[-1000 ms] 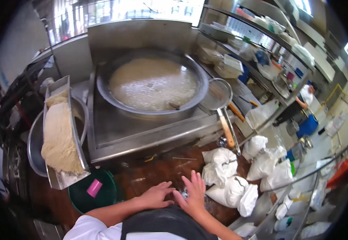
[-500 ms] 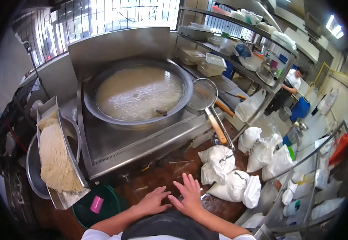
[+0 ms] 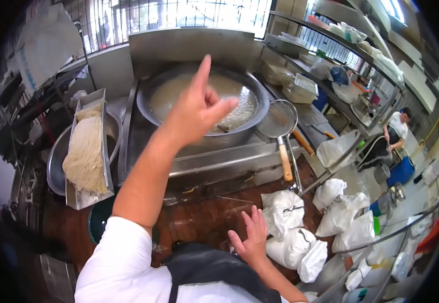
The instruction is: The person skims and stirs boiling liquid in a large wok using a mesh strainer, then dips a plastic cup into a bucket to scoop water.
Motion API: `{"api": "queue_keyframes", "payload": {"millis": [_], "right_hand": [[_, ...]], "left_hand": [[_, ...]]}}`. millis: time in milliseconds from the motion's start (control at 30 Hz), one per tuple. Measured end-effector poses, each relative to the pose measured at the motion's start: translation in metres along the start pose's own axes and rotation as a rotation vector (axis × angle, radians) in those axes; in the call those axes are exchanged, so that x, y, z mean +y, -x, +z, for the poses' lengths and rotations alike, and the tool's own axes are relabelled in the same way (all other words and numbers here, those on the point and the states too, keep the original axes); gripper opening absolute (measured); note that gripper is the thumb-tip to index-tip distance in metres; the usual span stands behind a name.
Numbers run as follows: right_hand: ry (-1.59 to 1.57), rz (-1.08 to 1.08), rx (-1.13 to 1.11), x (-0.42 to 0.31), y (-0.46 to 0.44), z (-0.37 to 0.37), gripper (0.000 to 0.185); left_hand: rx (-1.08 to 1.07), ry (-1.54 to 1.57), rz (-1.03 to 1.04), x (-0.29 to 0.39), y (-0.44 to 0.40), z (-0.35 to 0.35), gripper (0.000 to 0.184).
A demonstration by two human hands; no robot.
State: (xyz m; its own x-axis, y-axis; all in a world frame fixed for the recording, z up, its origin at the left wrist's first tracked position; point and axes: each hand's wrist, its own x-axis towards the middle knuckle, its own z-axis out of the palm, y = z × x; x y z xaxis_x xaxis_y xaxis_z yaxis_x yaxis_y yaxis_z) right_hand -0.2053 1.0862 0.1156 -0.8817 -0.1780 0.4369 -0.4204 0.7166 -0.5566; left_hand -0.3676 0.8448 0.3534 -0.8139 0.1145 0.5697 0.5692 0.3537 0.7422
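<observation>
My left hand is raised in front of the big wok, its index finger stretched out and its thumb apart, the other fingers curled. Nothing is in it. Lower down, my right hand hangs empty with fingers spread, just left of the tied white sacks. Cloudy liquid with foam fills the wok, partly hidden behind my left hand. To the left, a metal trough with pale, thin noodles rests across a large metal basin.
A wire strainer with a wooden handle leans at the stove's right. Shelves of tubs and bags run along the right. A person stands farther back. Below the trough is a dark green tub on the brown floor.
My left hand has risen from low beside my right hand to before the wok, finger extended. My right hand has moved slightly right. The view has turned left; the person behind has shifted posture.
</observation>
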Motion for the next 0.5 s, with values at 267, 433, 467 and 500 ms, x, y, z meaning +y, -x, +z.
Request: {"api": "queue_keyframes", "payload": {"millis": [267,433,467,500], "right_hand": [[-0.007,-0.007,0.041,0.033,0.015,-0.026,0.070],[0.012,-0.005,0.058,0.035,0.015,-0.029,0.068],[0.041,0.003,0.058,0.035,0.016,-0.029,0.068],[0.047,0.004,0.076,0.036,0.015,-0.027,0.067]], "left_hand": [[0.033,-0.032,0.151,0.036,-0.006,0.032,0.092],[-0.310,-0.020,-0.016,0.035,0.033,0.037,0.085],[-0.507,-0.133,0.151,0.037,0.040,0.026,0.073],[-0.641,-0.131,0.355,0.056,0.044,0.021,0.063]]}}
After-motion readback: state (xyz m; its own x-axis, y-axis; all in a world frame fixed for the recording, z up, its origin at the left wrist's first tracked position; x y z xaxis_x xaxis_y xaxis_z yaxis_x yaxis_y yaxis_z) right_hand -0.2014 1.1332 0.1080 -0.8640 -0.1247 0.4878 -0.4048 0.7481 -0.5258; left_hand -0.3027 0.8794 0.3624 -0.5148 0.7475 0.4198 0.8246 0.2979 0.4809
